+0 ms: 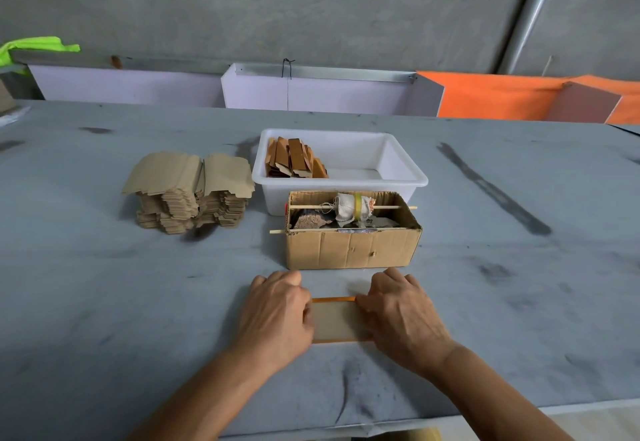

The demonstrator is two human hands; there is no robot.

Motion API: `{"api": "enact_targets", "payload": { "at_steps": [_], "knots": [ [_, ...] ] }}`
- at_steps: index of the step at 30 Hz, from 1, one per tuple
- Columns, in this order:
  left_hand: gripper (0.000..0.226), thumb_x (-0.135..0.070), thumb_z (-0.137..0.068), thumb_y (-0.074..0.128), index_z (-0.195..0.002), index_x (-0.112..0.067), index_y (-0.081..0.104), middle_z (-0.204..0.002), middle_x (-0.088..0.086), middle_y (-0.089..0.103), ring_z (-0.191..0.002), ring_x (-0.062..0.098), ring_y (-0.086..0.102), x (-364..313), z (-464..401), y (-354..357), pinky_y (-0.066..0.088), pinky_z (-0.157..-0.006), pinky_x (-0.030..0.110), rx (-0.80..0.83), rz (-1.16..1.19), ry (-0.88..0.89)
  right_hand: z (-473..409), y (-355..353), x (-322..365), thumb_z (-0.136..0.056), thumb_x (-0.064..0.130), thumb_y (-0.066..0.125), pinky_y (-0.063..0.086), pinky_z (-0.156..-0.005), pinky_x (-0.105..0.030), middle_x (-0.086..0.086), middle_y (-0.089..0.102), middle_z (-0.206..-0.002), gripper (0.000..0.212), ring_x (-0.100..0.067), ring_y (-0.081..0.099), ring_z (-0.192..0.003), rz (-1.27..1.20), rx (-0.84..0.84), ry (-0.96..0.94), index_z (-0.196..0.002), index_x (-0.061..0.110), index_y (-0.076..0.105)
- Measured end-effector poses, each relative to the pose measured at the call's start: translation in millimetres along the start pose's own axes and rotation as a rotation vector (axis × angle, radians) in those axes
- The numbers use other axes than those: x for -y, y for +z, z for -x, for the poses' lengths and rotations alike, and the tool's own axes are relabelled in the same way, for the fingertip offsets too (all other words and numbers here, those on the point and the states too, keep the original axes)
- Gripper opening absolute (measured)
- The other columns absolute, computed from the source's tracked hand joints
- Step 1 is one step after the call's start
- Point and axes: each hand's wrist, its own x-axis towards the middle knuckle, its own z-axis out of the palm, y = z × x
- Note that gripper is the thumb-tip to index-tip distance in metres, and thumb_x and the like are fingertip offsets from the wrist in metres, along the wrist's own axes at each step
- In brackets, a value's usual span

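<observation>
Head-worn wide-angle view looks forward and down over grey cloth-covered table; left hand and right hand close, lower centre.

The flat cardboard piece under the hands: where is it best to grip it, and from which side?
Probably by its two short ends, from left and right: the cardboard piece lies flat on the table, long side across, and the left hand and right hand cover those ends.
</observation>
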Motion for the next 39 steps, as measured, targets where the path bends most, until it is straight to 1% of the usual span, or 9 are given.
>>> {"api": "enact_targets", "payload": {
  "at_steps": [3, 5, 9, 14, 22, 26, 30, 34, 39],
  "knots": [
    [0.022, -0.037, -0.090, 0.056, -0.088, -0.020, 0.068, -0.090, -0.004, 0.055, -0.094, 0.017, 0.055, -2, -15, -1, 0.030, -0.073, 0.025, 0.009, 0.067, -0.088, 1, 0, -4, -0.088, 0.025, 0.044, 0.040, -0.079, -0.031, 0.001, 0.056, -0.098, 0.027, -0.019, 0.047, -0.096, -0.056, 0.064, 0.022, -0.096, 0.022, 0.069],
    [0.014, -0.033, -0.085, 0.065, -0.080, -0.019, 0.065, -0.083, -0.006, 0.053, -0.089, 0.017, 0.057, 0, -20, 0, 0.027, -0.064, 0.022, 0.027, 0.168, -0.157, 0, -1, -5, -0.093, 0.028, 0.041, 0.039, -0.082, -0.029, 0.001, 0.055, -0.100, 0.030, -0.017, 0.046, -0.099, -0.114, 0.062, 0.049, -0.100, 0.023, 0.070],
    [0.014, -0.025, -0.079, 0.073, -0.074, -0.024, 0.060, -0.072, -0.011, 0.056, -0.076, 0.015, 0.059, 6, -24, -1, 0.038, -0.060, 0.023, 0.109, 0.342, -0.268, -5, 1, -5, -0.094, 0.026, 0.053, 0.041, -0.079, -0.027, -0.005, 0.057, -0.096, 0.026, -0.018, 0.049, -0.096, -0.365, 0.018, 0.230, -0.094, 0.010, 0.074],
    [0.014, -0.019, -0.083, 0.070, -0.073, -0.023, 0.061, -0.076, -0.010, 0.056, -0.081, 0.015, 0.059, 4, -31, -5, 0.043, -0.068, 0.025, 0.222, 0.306, -0.278, -14, 5, -6, -0.086, 0.018, 0.065, 0.046, -0.081, -0.028, -0.004, 0.064, -0.099, 0.013, -0.018, 0.055, -0.097, -0.482, -0.010, 0.357, -0.091, 0.011, 0.075],
    [0.008, -0.014, -0.085, 0.064, -0.080, -0.019, 0.062, -0.087, -0.004, 0.057, -0.089, 0.019, 0.060, -1, -25, -5, 0.045, -0.073, 0.026, 0.219, 0.266, -0.280, -14, 4, -10, -0.091, 0.024, 0.060, 0.044, -0.080, -0.025, -0.002, 0.061, -0.096, 0.017, -0.019, 0.054, -0.097, -0.495, 0.006, 0.301, -0.094, 0.014, 0.073],
    [0.007, -0.018, -0.088, 0.063, -0.082, -0.020, 0.059, -0.096, -0.004, 0.053, -0.092, 0.017, 0.055, 0, -20, -6, 0.046, -0.081, 0.029, 0.218, 0.267, -0.243, -18, 2, -10, -0.091, 0.019, 0.058, 0.028, -0.074, -0.014, -0.001, 0.064, -0.101, 0.016, -0.011, 0.047, -0.089, -0.359, 0.043, 0.186, -0.097, 0.019, 0.072],
    [0.006, -0.018, -0.090, 0.060, -0.085, -0.019, 0.057, -0.103, -0.003, 0.052, -0.095, 0.017, 0.053, -1, -18, -6, 0.044, -0.082, 0.028, 0.223, 0.243, -0.222, -22, 3, -11, -0.091, 0.021, 0.058, 0.034, -0.077, -0.016, -0.001, 0.060, -0.109, 0.016, -0.013, 0.045, -0.100, -0.308, 0.108, 0.137, -0.101, 0.019, 0.070],
    [0.009, -0.019, -0.090, 0.059, -0.083, -0.021, 0.053, -0.105, -0.001, 0.054, -0.098, 0.018, 0.053, -2, -16, -7, 0.041, -0.081, 0.028, 0.205, 0.231, -0.226, -23, 4, -11, -0.092, 0.021, 0.057, 0.031, -0.075, -0.014, 0.002, 0.058, -0.112, 0.015, -0.007, 0.036, -0.096, -0.296, 0.128, 0.089, -0.103, 0.019, 0.068],
    [0.012, -0.013, -0.088, 0.057, -0.082, -0.021, 0.052, -0.101, 0.000, 0.058, -0.095, 0.020, 0.056, -5, -15, -10, 0.045, -0.081, 0.031, 0.202, 0.242, -0.246, -17, 7, -11, -0.092, 0.018, 0.056, 0.031, -0.076, -0.011, 0.002, 0.063, -0.107, 0.011, -0.011, 0.044, -0.098, -0.304, 0.068, 0.031, -0.100, 0.017, 0.065]
  ]
}}
